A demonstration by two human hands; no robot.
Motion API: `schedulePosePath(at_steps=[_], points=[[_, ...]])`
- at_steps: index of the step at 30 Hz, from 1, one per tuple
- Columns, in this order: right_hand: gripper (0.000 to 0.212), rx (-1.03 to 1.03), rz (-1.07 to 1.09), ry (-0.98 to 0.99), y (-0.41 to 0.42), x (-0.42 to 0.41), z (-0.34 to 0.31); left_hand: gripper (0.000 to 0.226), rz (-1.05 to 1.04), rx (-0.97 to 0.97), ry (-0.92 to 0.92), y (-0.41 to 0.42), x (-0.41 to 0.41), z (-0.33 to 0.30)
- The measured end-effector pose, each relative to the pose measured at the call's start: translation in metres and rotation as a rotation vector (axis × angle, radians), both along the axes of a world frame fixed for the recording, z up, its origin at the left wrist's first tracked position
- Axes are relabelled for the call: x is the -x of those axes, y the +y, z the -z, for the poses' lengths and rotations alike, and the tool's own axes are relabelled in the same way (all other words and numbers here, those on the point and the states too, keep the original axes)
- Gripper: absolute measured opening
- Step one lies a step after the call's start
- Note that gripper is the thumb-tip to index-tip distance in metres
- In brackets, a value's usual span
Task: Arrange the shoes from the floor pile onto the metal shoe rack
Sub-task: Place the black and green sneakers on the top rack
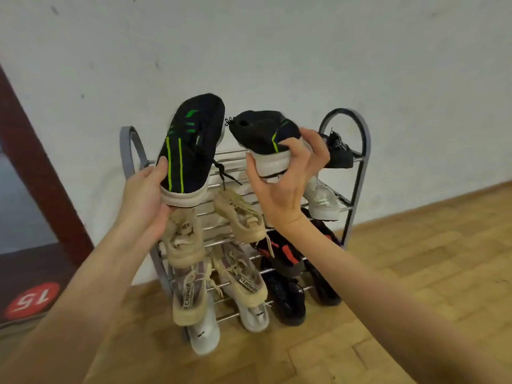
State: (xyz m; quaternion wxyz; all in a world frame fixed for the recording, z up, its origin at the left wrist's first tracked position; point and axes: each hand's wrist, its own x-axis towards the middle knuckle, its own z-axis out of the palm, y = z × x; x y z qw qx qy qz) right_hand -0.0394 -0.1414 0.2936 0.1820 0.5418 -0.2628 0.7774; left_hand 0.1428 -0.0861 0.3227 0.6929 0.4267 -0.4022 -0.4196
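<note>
Above rack [360, 162], hand-held [279, 189] shoe [263, 131]

A metal shoe rack [357, 173] is standing on a wooden floor [415, 273] against a white wall. A dark shoe [339, 151] is sitting on its top shelf at the right end. A pair of beige shoes [241, 217] and a white shoe [322, 200] are resting on the next shelf. Lower shelves are carrying beige sneakers [191, 295], white shoes [205, 336] and black shoes [288, 297], one with red marks.
</note>
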Motion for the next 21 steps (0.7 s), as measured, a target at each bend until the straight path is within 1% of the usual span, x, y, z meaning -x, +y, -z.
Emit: schedulePosePath(at_steps=[3, 9, 12, 14, 16, 19, 21], points=[[0.054, -0.142, -0.119, -0.047, -0.023, -0.024, -0.002, 0.021, -0.049, -0.035, -0.050, -0.005, -0.007, -0.010], [0.058, -0.367, -0.109, -0.101, -0.054, -0.065, 0.004, 0.016, -0.097, -0.145, 0.007, -0.029, -0.010, -0.027], [0.062, -0.458, -0.132, -0.117, -0.059, -0.080, 0.002, 0.024, -0.106, -0.188, 0.013, -0.042, -0.013, -0.027], [0.064, -0.490, -0.124, -0.078, -0.058, -0.086, 0.005, 0.028, -0.113, -0.204, 0.016, -0.047, -0.017, -0.023], [0.064, -0.515, -0.097, -0.014, -0.054, -0.087, 0.013, 0.028, -0.114, -0.198, -0.004, -0.048, -0.023, -0.017], [0.060, -0.565, -0.043, 0.033, -0.049, -0.079, 0.027, 0.031, -0.119, -0.196, -0.098, -0.046, -0.032, -0.006], [0.059, -0.610, -0.002, 0.075, -0.045, -0.073, 0.036, 0.028, -0.119, -0.209, -0.183, -0.041, -0.035, -0.001]])
